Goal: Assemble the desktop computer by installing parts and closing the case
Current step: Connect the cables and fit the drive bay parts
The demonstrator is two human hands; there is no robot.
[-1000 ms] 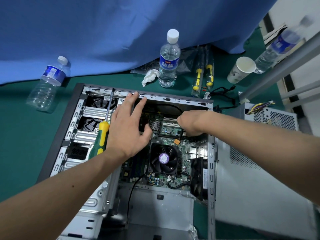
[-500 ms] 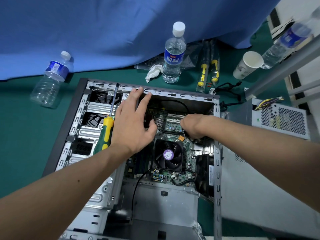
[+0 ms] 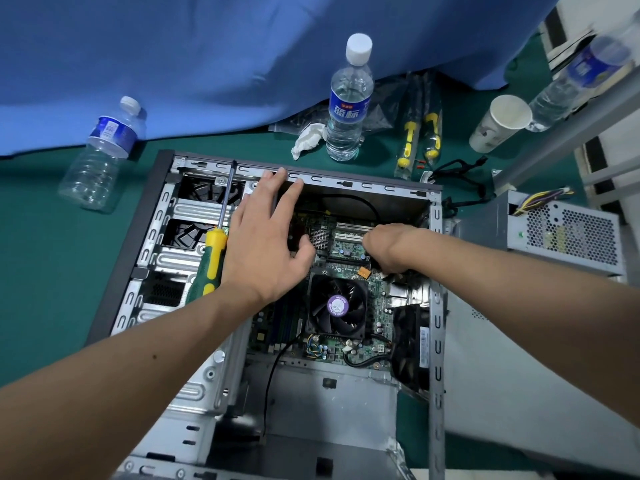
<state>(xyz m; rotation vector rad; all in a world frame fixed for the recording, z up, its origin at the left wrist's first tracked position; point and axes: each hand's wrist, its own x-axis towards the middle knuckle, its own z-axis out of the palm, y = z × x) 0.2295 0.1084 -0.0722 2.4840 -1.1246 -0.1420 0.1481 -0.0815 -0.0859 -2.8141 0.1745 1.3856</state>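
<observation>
The open computer case (image 3: 346, 183) lies flat on the green table. Inside are the motherboard (image 3: 348, 245) and the black CPU fan (image 3: 337, 306). My left hand (image 3: 266, 244) is spread over the board's left edge. Its straight fingers reach the far rim, and its thumb rests by a dark part that the palm mostly hides. My right hand (image 3: 384, 249) is knuckles-up at the right end of the expansion slots. Its fingers curl down onto the board with their tips hidden. A green-and-yellow screwdriver (image 3: 213, 258) lies on the drive cage, just left of my left hand.
A grey power supply (image 3: 568, 237) with loose wires sits right of the case, beside a pale side panel (image 3: 519, 375). Behind the case are an upright water bottle (image 3: 348, 109), a tipped empty bottle (image 3: 100, 154), a paper cup (image 3: 498, 123), packaged screwdrivers (image 3: 419, 129) and crumpled tissue (image 3: 308, 138).
Both hands stay at nearly the same spots inside the case. The camera has tilted, so the whole scene sits a little lower and more to the right in the view.
</observation>
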